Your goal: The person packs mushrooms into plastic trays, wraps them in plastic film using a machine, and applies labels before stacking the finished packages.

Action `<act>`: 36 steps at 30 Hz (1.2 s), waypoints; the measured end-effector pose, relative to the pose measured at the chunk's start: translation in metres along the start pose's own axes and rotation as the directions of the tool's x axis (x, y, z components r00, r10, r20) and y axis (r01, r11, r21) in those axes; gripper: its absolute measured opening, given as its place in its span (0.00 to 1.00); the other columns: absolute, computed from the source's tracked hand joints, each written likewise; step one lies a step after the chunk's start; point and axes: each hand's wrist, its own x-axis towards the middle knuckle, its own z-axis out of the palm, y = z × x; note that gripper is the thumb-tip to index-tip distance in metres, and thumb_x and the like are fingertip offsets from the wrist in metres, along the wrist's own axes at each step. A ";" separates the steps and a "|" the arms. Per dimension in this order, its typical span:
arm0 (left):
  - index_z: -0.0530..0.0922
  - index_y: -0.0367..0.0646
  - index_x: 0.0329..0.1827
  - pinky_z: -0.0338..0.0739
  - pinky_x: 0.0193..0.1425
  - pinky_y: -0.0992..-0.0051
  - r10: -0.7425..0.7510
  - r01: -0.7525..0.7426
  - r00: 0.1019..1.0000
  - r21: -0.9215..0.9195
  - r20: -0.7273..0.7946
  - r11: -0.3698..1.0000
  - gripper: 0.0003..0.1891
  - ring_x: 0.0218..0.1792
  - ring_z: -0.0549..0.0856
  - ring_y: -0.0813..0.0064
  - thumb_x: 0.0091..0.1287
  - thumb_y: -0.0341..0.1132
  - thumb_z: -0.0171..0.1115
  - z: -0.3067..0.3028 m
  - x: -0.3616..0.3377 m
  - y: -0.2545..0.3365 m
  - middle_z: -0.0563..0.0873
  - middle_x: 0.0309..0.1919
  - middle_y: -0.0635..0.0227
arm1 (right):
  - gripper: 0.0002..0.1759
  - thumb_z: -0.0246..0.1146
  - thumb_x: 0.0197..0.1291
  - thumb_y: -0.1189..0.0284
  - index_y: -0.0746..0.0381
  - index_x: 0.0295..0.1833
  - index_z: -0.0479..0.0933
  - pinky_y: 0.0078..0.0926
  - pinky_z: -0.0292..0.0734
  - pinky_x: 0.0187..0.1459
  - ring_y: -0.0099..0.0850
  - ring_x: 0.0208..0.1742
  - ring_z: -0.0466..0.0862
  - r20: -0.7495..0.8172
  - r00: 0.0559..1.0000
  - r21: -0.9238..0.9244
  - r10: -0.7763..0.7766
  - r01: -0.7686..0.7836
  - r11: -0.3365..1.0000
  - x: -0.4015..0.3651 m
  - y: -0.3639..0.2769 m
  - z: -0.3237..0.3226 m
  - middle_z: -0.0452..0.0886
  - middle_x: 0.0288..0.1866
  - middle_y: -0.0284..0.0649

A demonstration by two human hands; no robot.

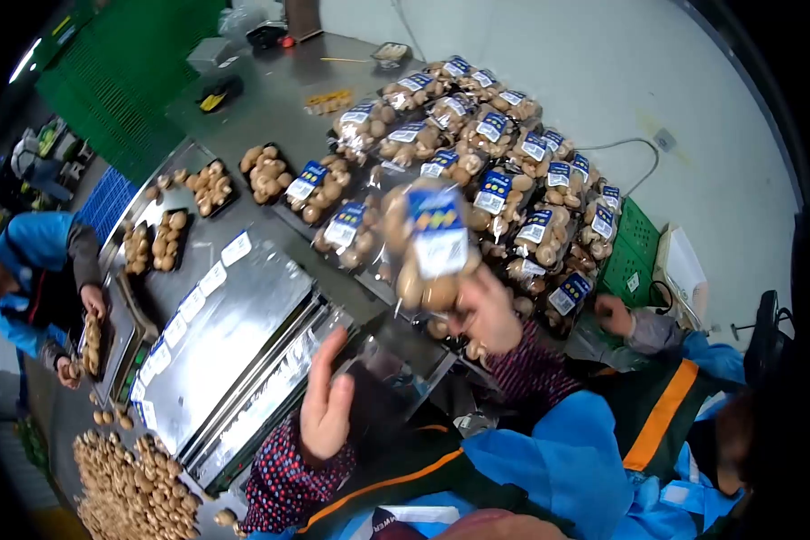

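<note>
In the head view, my right hand (490, 317) grips a film-wrapped mushroom pack (436, 247) by its lower right side, lifted in front of the pile. The pack is blurred; a blue and white label shows on it. My left hand (326, 405) is held up with its fingers apart and nothing in it, near the edge of the metal wrapping machine (243, 333). Behind my right hand lies a large heap of labelled mushroom packs (495, 189). Several white labels (193, 303) lie in a row along the machine's plate.
Unwrapped mushroom trays (211, 187) stand beyond the machine. Loose mushrooms (135, 486) lie at lower left. A co-worker (36, 279) at left handles a tray; another person's hand (614, 315) is at right. A green crate (633, 243) stands by the wall.
</note>
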 end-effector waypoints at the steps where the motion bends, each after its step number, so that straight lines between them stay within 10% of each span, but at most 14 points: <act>1: 0.60 0.32 0.66 0.49 0.72 0.68 0.064 -0.064 0.998 0.133 0.008 0.989 0.25 0.69 0.60 0.61 0.67 0.33 0.46 -0.004 0.013 0.017 0.63 0.66 0.52 | 0.25 0.58 0.59 0.71 0.60 0.61 0.60 0.22 0.73 0.19 0.29 0.21 0.78 -0.126 0.983 -0.110 -0.130 0.117 0.987 0.023 -0.022 -0.020 0.78 0.39 0.41; 4: 0.66 0.37 0.62 0.52 0.71 0.65 0.027 0.048 0.961 0.260 -0.277 0.964 0.22 0.69 0.60 0.60 0.63 0.28 0.48 -0.025 0.011 0.003 0.63 0.66 0.50 | 0.24 0.63 0.57 0.66 0.64 0.54 0.63 0.20 0.72 0.16 0.28 0.20 0.77 -0.413 0.769 -0.405 -0.488 0.324 0.855 0.105 -0.095 -0.105 0.77 0.36 0.42; 9: 0.68 0.34 0.61 0.60 0.71 0.66 0.100 0.151 0.616 0.242 -0.781 0.959 0.18 0.64 0.69 0.62 0.69 0.29 0.45 -0.113 -0.033 -0.012 0.71 0.61 0.52 | 0.27 0.69 0.50 0.61 0.64 0.49 0.68 0.18 0.73 0.18 0.29 0.23 0.81 -0.602 0.501 -0.610 -0.622 0.214 0.763 0.224 -0.219 -0.274 0.78 0.36 0.40; 11: 0.66 0.40 0.62 0.71 0.64 0.61 -0.013 0.295 0.246 0.062 -0.969 0.954 0.18 0.61 0.71 0.57 0.71 0.35 0.43 -0.114 -0.037 0.001 0.69 0.61 0.52 | 0.28 0.70 0.49 0.58 0.64 0.48 0.69 0.18 0.73 0.19 0.28 0.24 0.82 -0.663 0.500 -0.532 -0.557 0.210 0.821 0.259 -0.255 -0.319 0.79 0.35 0.40; 12: 0.63 0.44 0.63 0.75 0.60 0.59 0.002 0.184 0.434 0.091 -0.901 0.979 0.19 0.58 0.75 0.56 0.72 0.39 0.43 -0.149 -0.075 -0.022 0.66 0.63 0.51 | 0.28 0.70 0.49 0.56 0.64 0.48 0.70 0.18 0.73 0.19 0.28 0.25 0.82 -0.693 0.502 -0.465 -0.518 0.237 0.853 0.275 -0.262 -0.336 0.79 0.34 0.39; 14: 0.68 0.41 0.60 0.76 0.57 0.65 0.023 0.185 0.336 0.090 -0.942 0.979 0.18 0.53 0.78 0.61 0.69 0.37 0.49 -0.172 -0.100 -0.037 0.72 0.58 0.53 | 0.30 0.68 0.48 0.51 0.63 0.47 0.73 0.23 0.75 0.26 0.29 0.32 0.83 -0.777 0.447 -0.531 -0.443 -0.089 0.842 0.297 -0.271 -0.362 0.80 0.35 0.38; 17: 0.69 0.40 0.58 0.76 0.56 0.67 0.071 0.432 0.133 0.122 -0.989 0.894 0.17 0.52 0.79 0.63 0.68 0.35 0.50 -0.191 -0.127 -0.043 0.74 0.55 0.55 | 0.40 0.56 0.53 0.48 0.61 0.66 0.61 0.36 0.63 0.63 0.49 0.63 0.69 -0.497 0.681 -0.856 -0.538 -0.486 0.175 0.330 -0.260 -0.435 0.69 0.62 0.55; 21: 0.72 0.39 0.55 0.75 0.54 0.69 0.170 0.654 -0.015 0.119 -0.985 0.747 0.15 0.49 0.79 0.66 0.67 0.33 0.52 -0.236 -0.194 -0.056 0.77 0.52 0.57 | 0.29 0.49 0.60 0.51 0.55 0.62 0.67 0.35 0.64 0.60 0.45 0.58 0.71 -0.402 0.784 -0.839 -0.473 -0.523 -0.153 0.363 -0.237 -0.451 0.71 0.58 0.50; 25: 0.74 0.38 0.52 0.75 0.53 0.71 0.248 0.800 -0.115 0.058 -0.962 0.597 0.13 0.47 0.80 0.69 0.66 0.31 0.53 -0.250 -0.319 -0.070 0.79 0.48 0.58 | 0.24 0.49 0.63 0.57 0.58 0.60 0.68 0.30 0.68 0.55 0.38 0.53 0.74 -0.053 0.911 -0.931 -0.409 -0.193 -0.309 0.396 -0.257 -0.420 0.74 0.53 0.46; 30: 0.77 0.37 0.49 0.75 0.51 0.74 0.321 0.814 -0.158 0.061 -0.934 0.578 0.11 0.45 0.81 0.73 0.64 0.28 0.55 -0.250 -0.367 -0.116 0.82 0.43 0.61 | 0.18 0.49 0.66 0.64 0.62 0.57 0.70 0.24 0.73 0.49 0.29 0.46 0.78 -0.004 0.973 -0.809 -0.229 0.131 0.572 0.421 -0.234 -0.240 0.78 0.47 0.41; 34: 0.79 0.37 0.45 0.74 0.50 0.76 0.407 0.559 -0.104 0.285 -0.907 0.779 0.10 0.44 0.81 0.75 0.60 0.25 0.58 -0.251 -0.261 -0.095 0.82 0.42 0.64 | 0.14 0.53 0.65 0.70 0.65 0.53 0.73 0.21 0.74 0.47 0.24 0.43 0.79 0.542 0.841 -0.804 -0.011 0.521 0.286 0.302 -0.100 0.040 0.80 0.42 0.35; 36: 0.78 0.38 0.44 0.71 0.54 0.72 0.475 0.591 0.120 0.447 -0.872 0.672 0.13 0.49 0.79 0.67 0.55 0.22 0.58 -0.255 -0.233 -0.082 0.81 0.42 0.60 | 0.13 0.55 0.63 0.74 0.67 0.51 0.74 0.23 0.73 0.49 0.27 0.46 0.78 0.727 0.658 -0.686 0.195 0.684 0.248 0.238 -0.043 0.145 0.79 0.44 0.38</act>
